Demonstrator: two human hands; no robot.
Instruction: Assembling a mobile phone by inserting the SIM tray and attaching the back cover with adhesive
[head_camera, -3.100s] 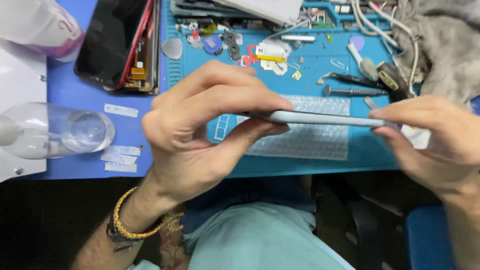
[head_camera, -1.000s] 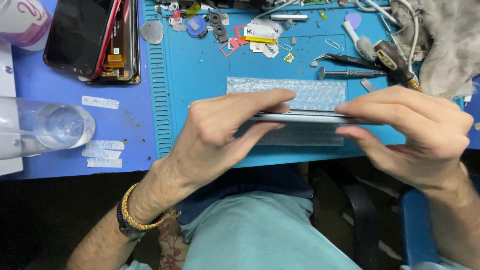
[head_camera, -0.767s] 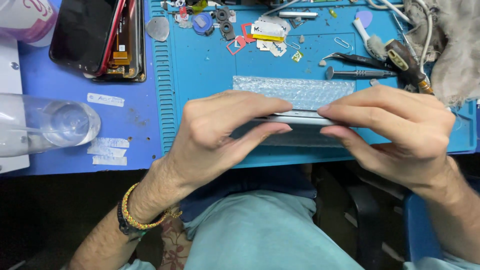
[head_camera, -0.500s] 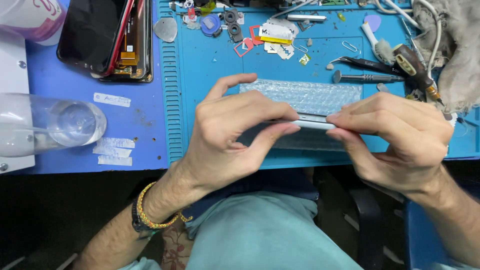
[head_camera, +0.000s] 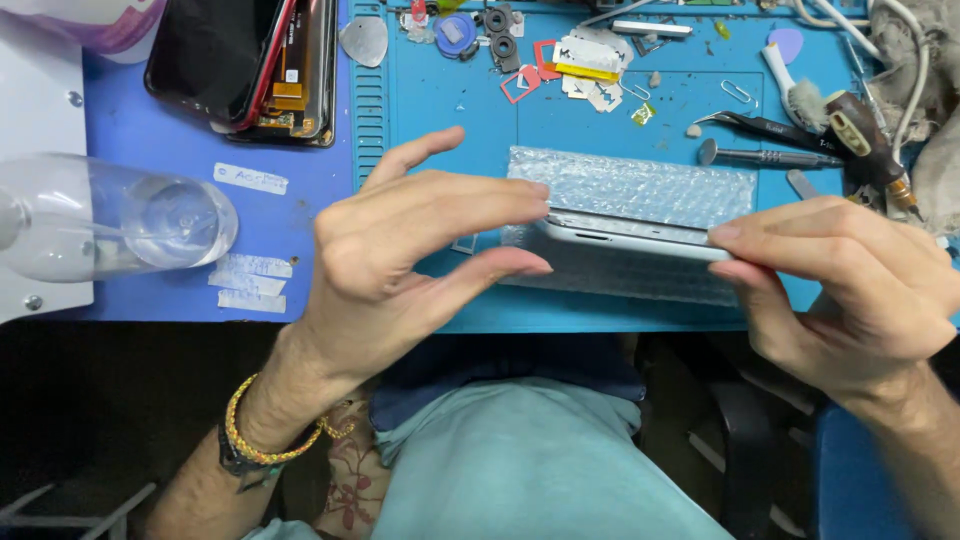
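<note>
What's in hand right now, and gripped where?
A slim white phone, held edge-on above the bubble wrap. The right hand pinches its right end between thumb and fingers; the left hand meets its left end with the fingertips, thumb open below.

- Left hand (head_camera: 400, 250) bare, its forearm carrying a dark floral tattoo.
- Left wrist wears a yellow braided bracelet (head_camera: 262, 440) beside a darker band.
- Right hand (head_camera: 850, 290) bare, no rings.
- Light teal garment (head_camera: 530, 460) covers the lap.
</note>
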